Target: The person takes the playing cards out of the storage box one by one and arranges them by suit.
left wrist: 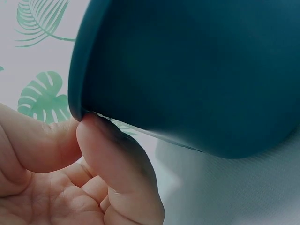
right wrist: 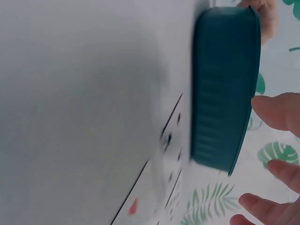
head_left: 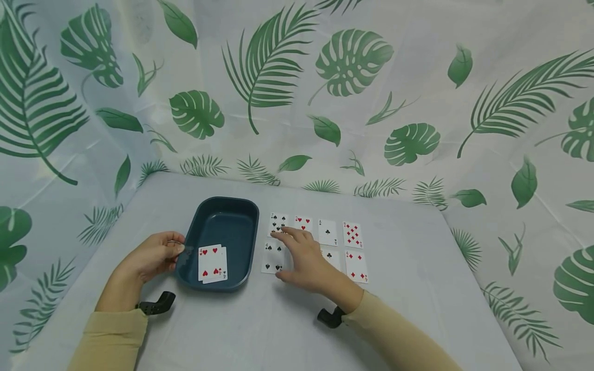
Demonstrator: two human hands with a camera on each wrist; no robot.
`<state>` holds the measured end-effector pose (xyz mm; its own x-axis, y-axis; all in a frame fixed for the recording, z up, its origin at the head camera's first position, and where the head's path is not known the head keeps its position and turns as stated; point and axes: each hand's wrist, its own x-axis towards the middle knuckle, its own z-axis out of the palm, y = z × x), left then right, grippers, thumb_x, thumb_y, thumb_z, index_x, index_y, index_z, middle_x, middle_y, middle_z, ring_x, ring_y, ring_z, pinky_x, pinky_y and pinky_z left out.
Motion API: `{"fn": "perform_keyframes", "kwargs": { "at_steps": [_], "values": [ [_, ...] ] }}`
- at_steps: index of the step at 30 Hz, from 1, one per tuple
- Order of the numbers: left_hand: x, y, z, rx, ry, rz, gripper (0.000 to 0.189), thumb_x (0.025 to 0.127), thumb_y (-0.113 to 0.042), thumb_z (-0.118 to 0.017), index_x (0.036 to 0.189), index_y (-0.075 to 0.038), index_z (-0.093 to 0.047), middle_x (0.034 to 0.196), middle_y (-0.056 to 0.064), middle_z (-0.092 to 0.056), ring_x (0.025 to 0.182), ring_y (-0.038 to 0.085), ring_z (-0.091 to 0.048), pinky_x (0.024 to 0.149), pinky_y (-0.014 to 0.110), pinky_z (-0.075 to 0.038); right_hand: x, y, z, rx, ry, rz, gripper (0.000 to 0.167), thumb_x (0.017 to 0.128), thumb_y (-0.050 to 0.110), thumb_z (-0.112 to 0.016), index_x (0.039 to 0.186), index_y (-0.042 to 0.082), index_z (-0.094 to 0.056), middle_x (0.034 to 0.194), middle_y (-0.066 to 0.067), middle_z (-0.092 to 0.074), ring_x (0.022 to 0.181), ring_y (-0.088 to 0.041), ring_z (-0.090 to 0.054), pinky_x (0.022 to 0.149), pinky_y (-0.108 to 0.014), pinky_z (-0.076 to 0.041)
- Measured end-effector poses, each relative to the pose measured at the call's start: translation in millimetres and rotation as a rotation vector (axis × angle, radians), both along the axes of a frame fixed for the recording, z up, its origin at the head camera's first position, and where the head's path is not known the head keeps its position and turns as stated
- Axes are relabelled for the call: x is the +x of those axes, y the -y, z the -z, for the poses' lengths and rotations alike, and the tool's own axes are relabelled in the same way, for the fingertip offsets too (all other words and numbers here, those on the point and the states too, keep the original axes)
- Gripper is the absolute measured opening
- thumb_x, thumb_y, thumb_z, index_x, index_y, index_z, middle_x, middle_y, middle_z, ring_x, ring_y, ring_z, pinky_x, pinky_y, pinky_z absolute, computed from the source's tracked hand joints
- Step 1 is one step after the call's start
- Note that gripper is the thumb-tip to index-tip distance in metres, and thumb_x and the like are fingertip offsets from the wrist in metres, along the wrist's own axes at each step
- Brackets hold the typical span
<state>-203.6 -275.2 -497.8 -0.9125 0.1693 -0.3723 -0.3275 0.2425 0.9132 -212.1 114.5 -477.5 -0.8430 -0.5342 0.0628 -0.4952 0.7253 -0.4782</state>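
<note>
My left hand [head_left: 158,255] pinches the left rim of a dark blue tray [head_left: 254,226] between thumb and fingers. In the left wrist view the thumb and a bent fingertip [left wrist: 96,133] meet at the rim. Inside the tray, near its front, a four of hearts [head_left: 210,263] overlaps another card. My right hand [head_left: 306,260] hovers with spread fingers over playing cards laid face up in two rows, and nothing shows in its grasp. Around it lie a spades card [head_left: 269,257], a hearts card [head_left: 303,222], an ace of clubs [head_left: 327,232] and a four of diamonds [head_left: 357,265].
A diamonds card [head_left: 352,235] ends the back row on the right. A clubs card [head_left: 331,256] is partly covered by the right hand. White cloth [head_left: 417,309] covers the table, and a leaf-print curtain [head_left: 278,144] rises along its back and sides.
</note>
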Motion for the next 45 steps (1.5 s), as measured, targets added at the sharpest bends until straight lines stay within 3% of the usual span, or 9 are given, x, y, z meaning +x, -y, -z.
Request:
{"fn": "perform_keyframes", "kwargs": {
  "at_steps": [11,24,45],
  "values": [
    [0.2,-0.2,0.6,-0.013,-0.002,-0.008,0.024,0.111,-0.005,-0.050,0.130,0.009,-0.046,0.092,0.002,-0.059,0.076,0.014,-0.057,0.065,0.028,-0.055,7.7,34,-9.5,-0.038,0.027,-0.053,0.089,0.085,0.028,-0.090,0.161,0.031,-0.045,0.173,-0.004,-0.036,0.157,-0.033,-0.030,0.120,-0.067,-0.033],
    [-0.7,-0.7,-0.2,-0.014,-0.007,-0.006,0.026,0.111,-0.005,-0.050,0.131,0.009,-0.045,0.093,0.002,-0.060,0.075,0.014,-0.057,0.064,0.028,-0.055,11.0,63,-9.3,-0.042,-0.032,-0.133,0.086,0.090,0.037,-0.087,0.163,0.030,-0.042,0.173,-0.002,-0.034,0.158,-0.029,-0.030,0.117,-0.063,-0.037],
    [-1.0,-0.1,0.4,0.000,-0.004,0.008,0.022,0.110,-0.004,-0.051,0.127,0.008,-0.046,0.089,0.001,-0.057,0.076,0.015,-0.056,0.066,0.028,-0.054,6.5,109,-4.1,0.084,-0.095,-0.223,0.084,0.092,0.037,-0.084,0.164,0.031,-0.041,0.173,-0.004,-0.034,0.159,-0.030,-0.029,0.117,-0.059,-0.037]
  ]
}}
